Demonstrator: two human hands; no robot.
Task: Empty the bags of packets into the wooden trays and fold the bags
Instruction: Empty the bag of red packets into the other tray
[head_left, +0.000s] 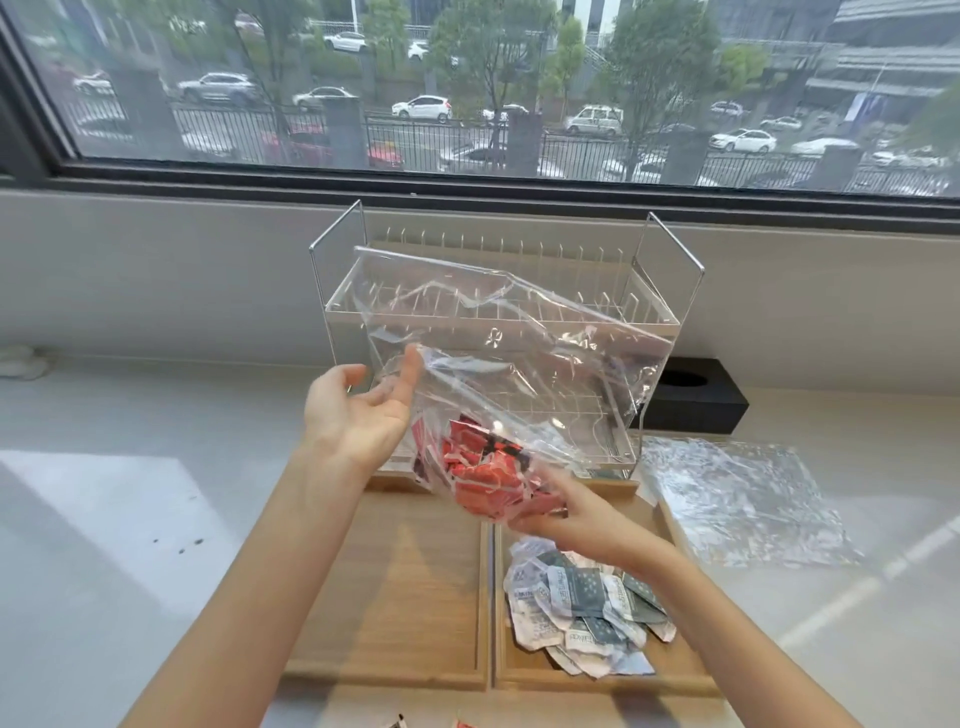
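Note:
I hold a clear plastic bag in the air above two wooden trays. Red packets sit bunched in its lower end. My right hand grips that lower end from beneath, fingers curled round the plastic. Beside the bag's left edge is my left hand, palm up, its straight fingertips touching the plastic. The left tray is bare wood. A heap of grey and white packets lies in the right tray. On the counter to the right lies a second clear bag, flat and empty.
A white wire dish rack stands right behind the held bag, against the window wall. A black tissue box sits to its right. Bits of loose packets show at the bottom edge. The counter runs pale to the left.

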